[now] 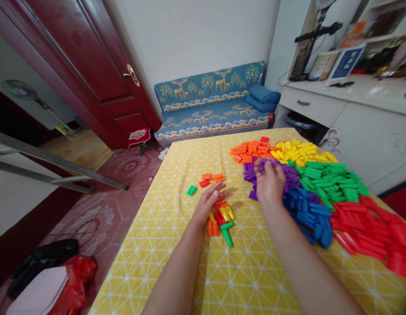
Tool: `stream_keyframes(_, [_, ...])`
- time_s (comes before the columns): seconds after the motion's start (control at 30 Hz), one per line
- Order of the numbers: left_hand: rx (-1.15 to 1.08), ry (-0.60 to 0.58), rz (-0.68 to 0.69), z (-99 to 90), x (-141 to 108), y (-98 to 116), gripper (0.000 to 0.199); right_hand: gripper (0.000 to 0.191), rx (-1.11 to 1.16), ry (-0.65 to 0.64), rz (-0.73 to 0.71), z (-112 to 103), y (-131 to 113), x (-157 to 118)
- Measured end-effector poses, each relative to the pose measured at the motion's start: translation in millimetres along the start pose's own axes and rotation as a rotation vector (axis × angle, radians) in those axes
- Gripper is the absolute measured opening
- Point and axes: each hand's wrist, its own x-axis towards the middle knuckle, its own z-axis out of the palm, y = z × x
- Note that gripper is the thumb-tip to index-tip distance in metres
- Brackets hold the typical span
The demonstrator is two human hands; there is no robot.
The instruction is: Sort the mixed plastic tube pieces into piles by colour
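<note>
My left hand [208, 202] hovers over a small cluster of joined plastic building pieces. Its fingers are stretched out and hold nothing I can see. Below and beside it lie yellow pieces [227, 213], orange pieces [213, 228] and a green piece [227, 236]. My right hand [271, 181] reaches into the purple pile [291, 177], fingers bent and tips closed on a purple piece; my thumb is partly hidden. A loose green pair [191, 190], a red piece [204, 183] and orange pieces [219, 177] lie beyond my left hand.
Piles of orange [251, 151], yellow [301, 152], green [332, 181], blue [307, 212] and red pieces [373, 232] cover the right side of the yellow tablecloth [150, 245]. Behind the table stands a blue patterned sofa [206, 118]. A white cabinet [369, 131] is at right.
</note>
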Motion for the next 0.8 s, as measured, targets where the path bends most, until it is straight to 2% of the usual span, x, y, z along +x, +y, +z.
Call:
stream_keyframes(0.1, [0.011, -0.019, 0.007, -0.8, 1.3, -2.3, 0.051, 0.007, 0.272, 0.231, 0.053, -19.2, -32.2, 40.1])
stream_keyframes(0.23, [0.032, -0.019, 0.003, -1.9, 2.0, -3.6, 0.051, 0.009, 0.342, 0.405, 0.167, -38.0, -51.6, 59.6])
stream_keyframes(0.63, [0.043, -0.008, 0.004, -7.7, 5.3, -11.5, 0.049, 0.021, 0.245, 0.4, 0.239, -22.4, -42.4, 43.1])
stream_keyframes(0.8, [0.05, -0.007, 0.018, -9.0, 5.8, -14.2, 0.048, 0.028, 0.148, 0.36, 0.247, -19.8, -43.6, 37.6])
